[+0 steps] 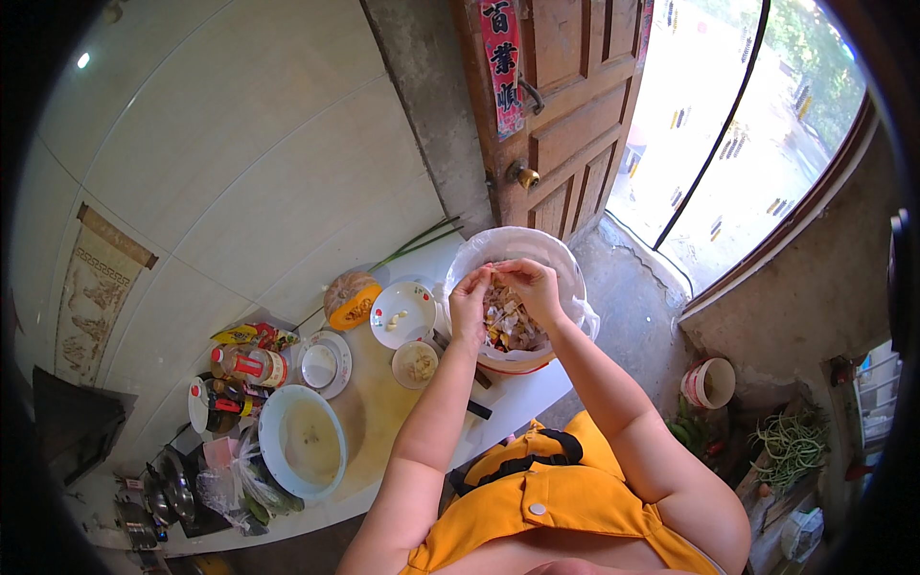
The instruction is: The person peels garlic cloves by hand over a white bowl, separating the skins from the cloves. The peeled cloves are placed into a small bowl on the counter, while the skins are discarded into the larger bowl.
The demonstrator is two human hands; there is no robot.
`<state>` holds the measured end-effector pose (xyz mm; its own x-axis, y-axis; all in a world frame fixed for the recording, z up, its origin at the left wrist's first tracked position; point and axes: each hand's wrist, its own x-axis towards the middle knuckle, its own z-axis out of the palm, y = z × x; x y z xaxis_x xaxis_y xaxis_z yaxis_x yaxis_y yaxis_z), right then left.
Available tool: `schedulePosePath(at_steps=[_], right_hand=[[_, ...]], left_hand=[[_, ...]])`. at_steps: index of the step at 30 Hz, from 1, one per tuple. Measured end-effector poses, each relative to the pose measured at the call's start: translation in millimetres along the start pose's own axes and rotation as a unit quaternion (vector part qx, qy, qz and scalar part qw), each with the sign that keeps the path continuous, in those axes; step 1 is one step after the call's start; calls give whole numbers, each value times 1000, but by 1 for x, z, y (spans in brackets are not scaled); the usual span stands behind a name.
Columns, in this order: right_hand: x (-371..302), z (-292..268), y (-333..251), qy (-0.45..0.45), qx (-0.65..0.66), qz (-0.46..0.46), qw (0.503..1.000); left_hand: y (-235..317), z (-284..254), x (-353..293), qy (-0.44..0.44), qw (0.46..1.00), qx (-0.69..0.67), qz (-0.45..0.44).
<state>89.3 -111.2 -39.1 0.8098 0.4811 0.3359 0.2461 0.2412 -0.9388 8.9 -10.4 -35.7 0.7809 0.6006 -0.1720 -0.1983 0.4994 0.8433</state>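
Observation:
My left hand [469, 309] and my right hand [533, 287] meet over a bin lined with a white plastic bag [565, 257]. Fingertips of both are pinched together on something too small to make out. Beneath them, the bin holds a heap of pale and brownish skins and scraps [513, 331]. Left of the bin sits a white bowl [388, 331] with a few pale cloves, garlic by their look. Nearer me is a smaller bowl [418, 365] of pale pieces in it. A knife with a black handle [478, 409] lies at the table edge beside my left forearm.
The table [436, 259] also carries a cut pumpkin [352, 301], green onions [422, 241], stacked white dishes [322, 364], a pale blue basin with liquid [303, 443] and several bottles [251, 367]. A wooden door [561, 115] stands open behind the bin. A bucket [709, 383] is on the floor at right.

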Motion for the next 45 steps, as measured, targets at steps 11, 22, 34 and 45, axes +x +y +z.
schedulePosePath(at_steps=[11, 22, 34, 45], right_hand=[[-2, 2, -24, 7, -111, -57, 992], [-2, 3, -18, -40, -191, -62, 979], [-1, -1, -18, -40, -147, 15, 988], [2, -6, -25, -88, -162, 53, 981]], left_hand=[[7, -5, -1, -20, 998, 10, -61], [1, -13, 5, 27, 996, 26, -80], [-3, -19, 7, -31, 997, 62, -38], [0, -12, 6, -19, 975, 205, 77]])
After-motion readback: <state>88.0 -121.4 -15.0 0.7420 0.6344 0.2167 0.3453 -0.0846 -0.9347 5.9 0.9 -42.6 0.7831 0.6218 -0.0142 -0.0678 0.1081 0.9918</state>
